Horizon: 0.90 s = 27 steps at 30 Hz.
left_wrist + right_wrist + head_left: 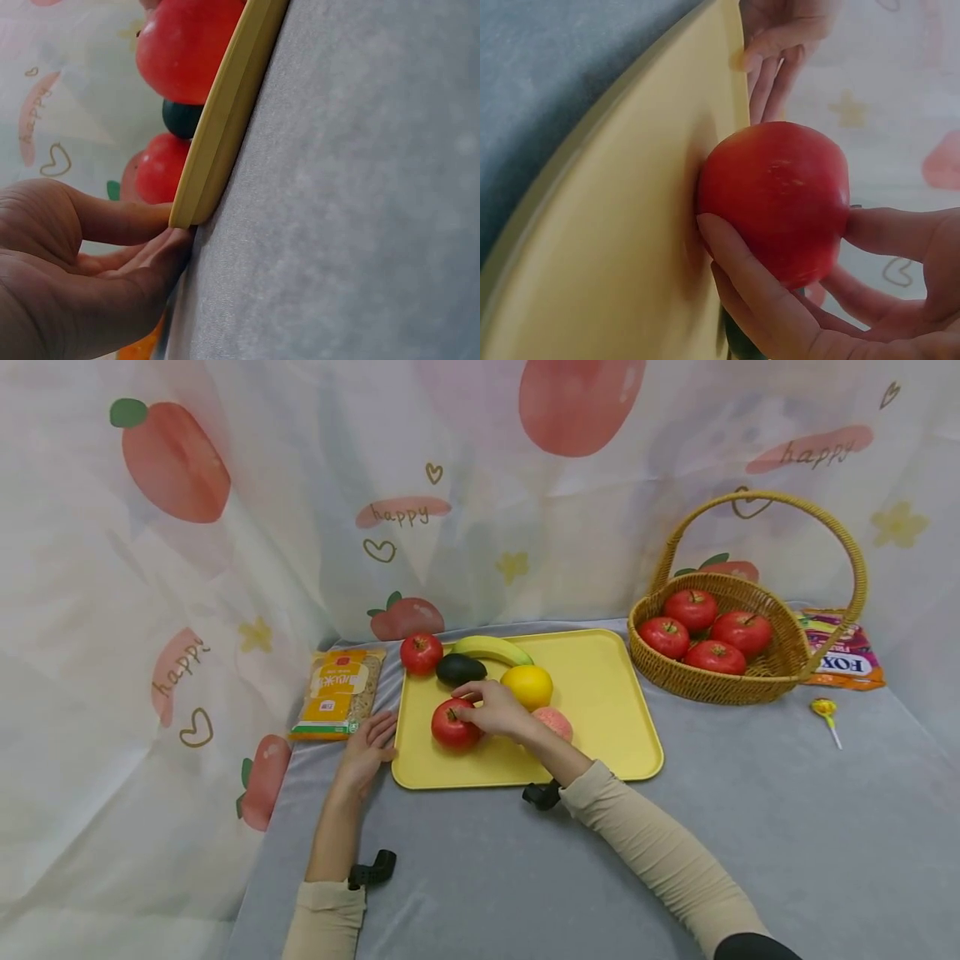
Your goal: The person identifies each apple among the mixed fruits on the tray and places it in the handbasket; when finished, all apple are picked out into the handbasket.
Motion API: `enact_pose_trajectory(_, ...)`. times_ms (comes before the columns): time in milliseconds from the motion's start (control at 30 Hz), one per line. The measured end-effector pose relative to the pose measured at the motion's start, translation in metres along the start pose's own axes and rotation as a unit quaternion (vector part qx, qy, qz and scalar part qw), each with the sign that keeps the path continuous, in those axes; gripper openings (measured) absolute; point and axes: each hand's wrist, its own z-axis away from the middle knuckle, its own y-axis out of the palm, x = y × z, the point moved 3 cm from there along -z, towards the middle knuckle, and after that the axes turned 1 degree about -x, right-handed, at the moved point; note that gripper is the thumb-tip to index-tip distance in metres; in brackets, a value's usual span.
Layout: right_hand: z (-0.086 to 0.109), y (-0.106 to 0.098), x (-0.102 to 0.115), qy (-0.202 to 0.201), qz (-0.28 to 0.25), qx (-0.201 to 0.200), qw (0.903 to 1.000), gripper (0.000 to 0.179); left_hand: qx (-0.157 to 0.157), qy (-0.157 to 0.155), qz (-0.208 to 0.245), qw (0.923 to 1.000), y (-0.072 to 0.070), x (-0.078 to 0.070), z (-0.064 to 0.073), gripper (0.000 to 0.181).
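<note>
My right hand (pixel 495 708) grips a red apple (pixel 452 733) at the left part of the yellow tray (pixel 607 718). In the right wrist view, the thumb and fingers lie round opposite sides of the apple (pixel 776 199), which sits close against the tray's surface. My left hand (pixel 366 753) pinches the tray's left edge, thumb over the rim (pixel 214 142) and fingers beneath it. Behind the gripped apple are a dark green avocado (pixel 461 669), another red apple (pixel 422 653) and a banana (pixel 491 649). A lemon (pixel 527 687) and a pink peach-like fruit (pixel 553 723) lie by the right hand.
Several red apples (pixel 716 657) fill part of a wicker basket (pixel 690 685) with a tall handle, right of the tray. Beyond it lie a purple candy packet (pixel 843 652) and a lollipop (pixel 823 708). A yellow grain bag (pixel 337 693) is left of the tray. A printed curtain hangs behind.
</note>
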Motion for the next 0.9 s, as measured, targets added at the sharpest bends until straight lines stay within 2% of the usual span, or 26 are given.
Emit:
enact_pose_trajectory(300, 0.004, -0.002, 0.005, -0.001, -0.023, 0.008, 0.9997, 0.036, -0.001, -0.008, -0.005, 1.0000, 0.000, -0.002, -0.001, 0.077)
enact_pose_trajectory(600, 0.013, -0.007, 0.015, -0.015, -0.073, 0.020, 0.9970, 0.038, 0.000, -0.010, -0.006, 0.9999, 0.002, 0.000, -0.001, 0.077)
enact_pose_trajectory(900, 0.012, -0.016, 0.019, -0.022, -0.111, 0.039, 0.9928, 0.039, -0.004, -0.010, -0.003, 0.9999, 0.001, 0.002, -0.002, 0.078)
